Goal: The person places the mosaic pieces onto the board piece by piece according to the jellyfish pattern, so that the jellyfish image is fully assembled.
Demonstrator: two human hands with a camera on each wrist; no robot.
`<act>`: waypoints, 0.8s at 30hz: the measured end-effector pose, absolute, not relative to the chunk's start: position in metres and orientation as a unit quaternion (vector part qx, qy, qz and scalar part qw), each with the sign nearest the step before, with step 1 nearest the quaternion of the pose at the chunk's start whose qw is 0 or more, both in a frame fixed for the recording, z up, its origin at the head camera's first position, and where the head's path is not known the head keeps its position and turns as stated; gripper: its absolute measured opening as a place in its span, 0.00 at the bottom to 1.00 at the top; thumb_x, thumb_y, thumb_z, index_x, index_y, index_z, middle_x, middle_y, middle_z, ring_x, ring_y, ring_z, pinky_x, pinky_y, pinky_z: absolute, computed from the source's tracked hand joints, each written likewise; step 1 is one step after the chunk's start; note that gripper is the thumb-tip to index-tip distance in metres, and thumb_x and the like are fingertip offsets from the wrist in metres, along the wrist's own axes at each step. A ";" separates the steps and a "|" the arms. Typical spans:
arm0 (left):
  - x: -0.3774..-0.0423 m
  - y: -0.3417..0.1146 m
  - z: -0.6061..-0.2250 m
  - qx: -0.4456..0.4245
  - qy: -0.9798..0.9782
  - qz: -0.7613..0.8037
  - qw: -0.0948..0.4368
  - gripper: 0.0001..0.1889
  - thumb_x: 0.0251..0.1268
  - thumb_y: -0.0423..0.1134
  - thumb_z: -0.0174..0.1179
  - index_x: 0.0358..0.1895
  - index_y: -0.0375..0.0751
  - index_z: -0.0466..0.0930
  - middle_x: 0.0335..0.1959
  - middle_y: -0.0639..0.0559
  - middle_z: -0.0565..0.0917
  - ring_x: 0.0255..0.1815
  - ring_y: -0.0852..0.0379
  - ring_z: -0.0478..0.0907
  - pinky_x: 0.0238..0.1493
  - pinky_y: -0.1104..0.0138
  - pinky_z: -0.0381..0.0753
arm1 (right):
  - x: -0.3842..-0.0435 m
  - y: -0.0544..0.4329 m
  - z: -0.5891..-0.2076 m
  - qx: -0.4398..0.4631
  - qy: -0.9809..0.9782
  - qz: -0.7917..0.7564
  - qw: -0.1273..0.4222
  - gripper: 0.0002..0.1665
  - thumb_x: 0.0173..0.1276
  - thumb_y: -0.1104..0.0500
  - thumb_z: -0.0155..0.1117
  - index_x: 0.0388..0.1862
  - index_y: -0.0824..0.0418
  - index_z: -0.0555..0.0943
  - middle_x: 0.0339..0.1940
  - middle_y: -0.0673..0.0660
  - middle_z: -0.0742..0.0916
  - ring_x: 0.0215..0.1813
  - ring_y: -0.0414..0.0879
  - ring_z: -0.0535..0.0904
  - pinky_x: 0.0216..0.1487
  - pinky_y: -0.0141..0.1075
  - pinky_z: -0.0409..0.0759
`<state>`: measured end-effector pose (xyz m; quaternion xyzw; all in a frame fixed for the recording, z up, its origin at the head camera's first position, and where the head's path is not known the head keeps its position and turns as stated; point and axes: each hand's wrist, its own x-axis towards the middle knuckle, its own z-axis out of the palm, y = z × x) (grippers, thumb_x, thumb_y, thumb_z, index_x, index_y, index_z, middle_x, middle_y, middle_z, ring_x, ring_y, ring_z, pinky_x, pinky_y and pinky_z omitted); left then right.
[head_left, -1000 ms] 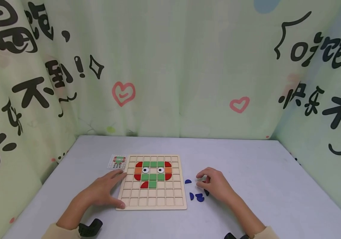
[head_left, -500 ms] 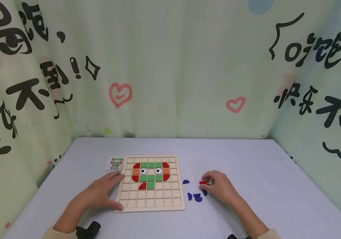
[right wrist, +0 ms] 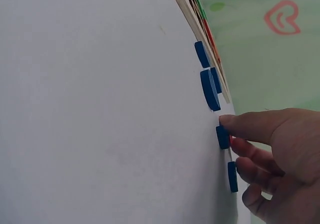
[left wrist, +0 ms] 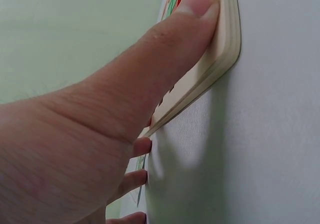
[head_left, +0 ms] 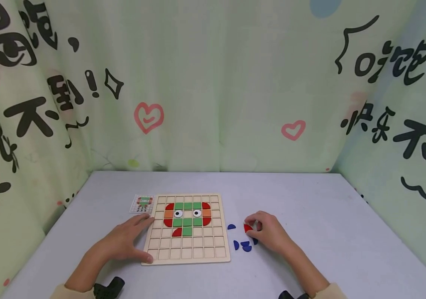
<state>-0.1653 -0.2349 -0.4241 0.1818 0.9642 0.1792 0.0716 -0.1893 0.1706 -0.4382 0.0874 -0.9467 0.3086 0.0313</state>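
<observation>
A pale wooden grid board (head_left: 209,241) lies on the table, bearing green, red and orange tiles and two eye tiles. My left hand (head_left: 124,237) rests along its left edge with fingers spread; in the left wrist view the thumb (left wrist: 165,44) presses on the near corner. To the right of the board, my right hand (head_left: 270,232) pinches a red quarter-round tile (head_left: 248,228) between thumb and fingers. Several blue half-round tiles (head_left: 247,248) lie near it. In the right wrist view the thumb is just above one blue tile (right wrist: 222,137), and the red tile is mostly hidden.
A small pattern card (head_left: 143,204) with a robot-like picture lies at the board's upper left. The white table (head_left: 291,191) ends at a printed curtain (head_left: 198,83) behind and at both sides. Another blue half-round tile (head_left: 231,226) sits close to the board's right edge.
My right hand has picked up the red tile, which has turned from edge-on to showing its face. The left hand stays on the board; the head view has shifted slightly.
</observation>
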 end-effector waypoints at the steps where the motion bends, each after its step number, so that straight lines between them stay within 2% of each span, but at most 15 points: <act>1: -0.165 -0.235 -0.424 0.182 0.964 0.180 0.072 0.57 0.34 0.68 0.73 0.71 0.42 0.64 0.72 0.40 0.63 0.71 0.36 0.62 0.63 0.39 0.66 | -0.189 0.171 -0.438 0.084 -0.949 0.301 0.032 0.14 0.53 0.65 0.75 0.39 0.54 0.87 0.31 0.47 0.81 0.30 0.40 0.69 0.28 0.29 0.68; 11: -0.165 -0.234 -0.425 0.175 0.966 0.177 0.075 0.57 0.33 0.68 0.74 0.71 0.43 0.64 0.72 0.40 0.63 0.71 0.36 0.62 0.63 0.39 0.66 | -0.189 0.167 -0.438 0.097 -0.950 0.294 0.028 0.08 0.54 0.61 0.75 0.34 0.53 0.86 0.28 0.46 0.79 0.29 0.40 0.69 0.28 0.28 0.68; 20: -0.165 -0.235 -0.427 0.171 0.966 0.179 0.074 0.57 0.33 0.67 0.74 0.71 0.43 0.64 0.72 0.40 0.63 0.71 0.36 0.62 0.62 0.38 0.66 | -0.193 0.159 -0.439 0.120 -0.946 0.301 0.014 0.12 0.55 0.62 0.74 0.40 0.54 0.87 0.31 0.47 0.80 0.29 0.40 0.68 0.27 0.29 0.68; 24: -0.167 -0.235 -0.427 0.169 0.966 0.182 0.074 0.57 0.34 0.69 0.72 0.71 0.44 0.64 0.72 0.41 0.63 0.71 0.37 0.62 0.63 0.38 0.66 | -0.195 0.157 -0.439 0.131 -0.946 0.296 0.011 0.11 0.55 0.62 0.74 0.39 0.55 0.87 0.31 0.47 0.80 0.29 0.40 0.69 0.28 0.29 0.68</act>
